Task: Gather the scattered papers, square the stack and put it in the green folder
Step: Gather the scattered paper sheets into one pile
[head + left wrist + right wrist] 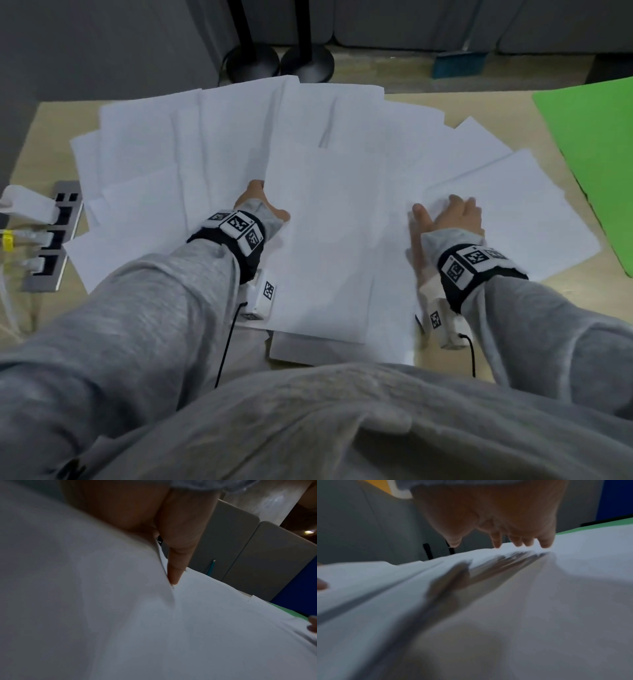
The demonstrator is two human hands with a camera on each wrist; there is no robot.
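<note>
Several white paper sheets (325, 205) lie fanned and overlapping across the wooden table (486, 102). The green folder (589, 154) lies flat at the right, its edge under the rightmost sheets; a green strip of it shows in the right wrist view (590, 530). My left hand (263, 205) rests at the left edge of the middle sheet. One straight finger (174, 568) presses its tip on paper, and a raised sheet (85, 588) hides the others. My right hand (452, 216) lies flat on the right-hand sheets with its fingertips (518, 540) spread on the paper.
A grey power strip (51, 236) with plugs and cables sits at the table's left edge. Two black stand bases (253, 63) and a teal brush (459, 65) are on the floor beyond the table. A grey flat board (308, 353) pokes out under the papers near me.
</note>
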